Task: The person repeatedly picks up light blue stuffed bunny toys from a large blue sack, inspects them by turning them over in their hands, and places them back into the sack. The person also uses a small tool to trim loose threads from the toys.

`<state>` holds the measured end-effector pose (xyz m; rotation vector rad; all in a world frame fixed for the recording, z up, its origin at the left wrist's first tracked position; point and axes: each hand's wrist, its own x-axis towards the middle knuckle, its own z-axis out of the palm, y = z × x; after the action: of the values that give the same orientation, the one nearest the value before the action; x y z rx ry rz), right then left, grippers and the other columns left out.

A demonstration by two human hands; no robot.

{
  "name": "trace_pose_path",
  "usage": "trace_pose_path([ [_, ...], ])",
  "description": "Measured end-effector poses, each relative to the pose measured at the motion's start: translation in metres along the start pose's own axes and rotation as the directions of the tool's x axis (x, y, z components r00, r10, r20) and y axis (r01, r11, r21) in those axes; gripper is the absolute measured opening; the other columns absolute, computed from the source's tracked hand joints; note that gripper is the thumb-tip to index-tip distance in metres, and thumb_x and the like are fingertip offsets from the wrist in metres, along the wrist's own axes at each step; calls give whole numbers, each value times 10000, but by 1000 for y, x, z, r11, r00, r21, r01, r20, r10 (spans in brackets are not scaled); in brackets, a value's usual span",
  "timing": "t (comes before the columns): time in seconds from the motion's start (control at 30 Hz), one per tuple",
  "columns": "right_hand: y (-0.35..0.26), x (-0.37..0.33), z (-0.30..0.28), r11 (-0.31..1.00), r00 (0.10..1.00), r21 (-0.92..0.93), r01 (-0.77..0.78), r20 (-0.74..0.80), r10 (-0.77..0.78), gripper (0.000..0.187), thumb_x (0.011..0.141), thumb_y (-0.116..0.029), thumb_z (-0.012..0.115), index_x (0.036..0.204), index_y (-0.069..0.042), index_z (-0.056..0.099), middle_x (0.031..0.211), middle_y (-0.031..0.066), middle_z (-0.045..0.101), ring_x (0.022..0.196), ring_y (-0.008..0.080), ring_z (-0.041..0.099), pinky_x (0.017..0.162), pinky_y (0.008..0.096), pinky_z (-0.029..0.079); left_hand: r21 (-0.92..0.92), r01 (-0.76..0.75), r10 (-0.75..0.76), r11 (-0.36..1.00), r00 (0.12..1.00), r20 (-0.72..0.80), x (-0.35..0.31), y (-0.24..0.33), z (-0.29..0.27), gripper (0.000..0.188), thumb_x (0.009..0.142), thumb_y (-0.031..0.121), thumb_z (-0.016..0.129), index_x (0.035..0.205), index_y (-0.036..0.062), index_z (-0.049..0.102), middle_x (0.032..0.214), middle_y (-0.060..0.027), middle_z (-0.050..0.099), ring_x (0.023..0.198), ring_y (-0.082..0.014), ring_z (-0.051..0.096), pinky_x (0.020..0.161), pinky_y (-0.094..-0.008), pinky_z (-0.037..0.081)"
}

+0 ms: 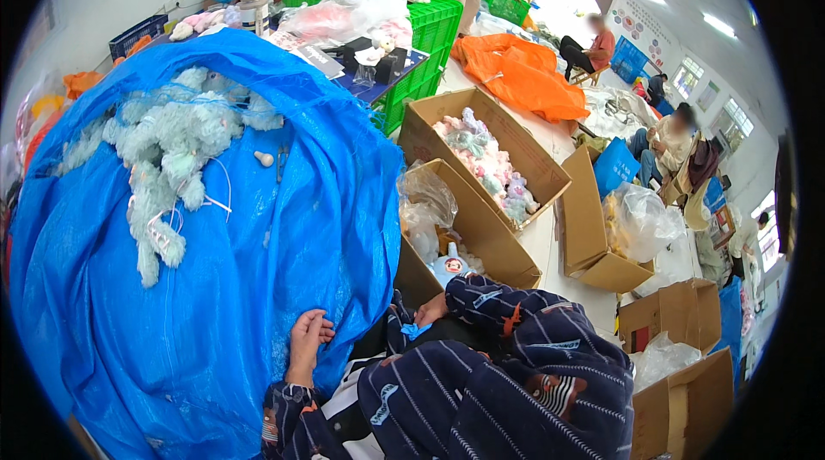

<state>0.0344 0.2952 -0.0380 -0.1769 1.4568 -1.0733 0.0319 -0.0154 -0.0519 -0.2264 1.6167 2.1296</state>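
Observation:
A large blue plastic sheet (266, 262) spreads in front of me. My left hand (308, 340) rests against its near side, fingers loosely bent and apart, with nothing in them. Lower and to the right, my right hand (431, 310) lies at my lap, its fingers curled down. At its fingertips a small bright blue patch (415, 330) shows; whether it is a loose scrap or part of my clothing I cannot make out. Farther off on the sheet is a heap of pale blue-green plush pieces (176, 138). Next to it lie a small pale rounded knob (264, 158) and small metal tools (281, 163).
Cardboard boxes stand to my right: one with pastel plush toys (485, 155), another with plastic bags (427, 198). Green crates (434, 30) and a cluttered table (391, 69) are beyond the sheet. An orange sheet (524, 73) covers floor behind. Several people sit or stand farther away.

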Motion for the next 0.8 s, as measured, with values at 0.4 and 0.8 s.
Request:
trace_pose_path([
  [0.4,-26,4,15,602,913,-697,-390,-376,155,249,727,-199,602,913,-37,630,867,71,630,860,205,581,779,341,447,151,-123,122,981,992,16,-19,4,-2,192,874,155,475,995,29,553,799,-64,597,645,-105,547,568,-214,441],
  [0.8,-45,-12,41,378,831,-759,-531,-554,53,226,607,-156,619,802,-45,644,823,165,625,802,338,605,666,404,501,222,-178,172,959,984,48,-30,6,-2,184,868,149,486,992,26,545,777,-59,594,632,-88,520,563,-207,418],
])
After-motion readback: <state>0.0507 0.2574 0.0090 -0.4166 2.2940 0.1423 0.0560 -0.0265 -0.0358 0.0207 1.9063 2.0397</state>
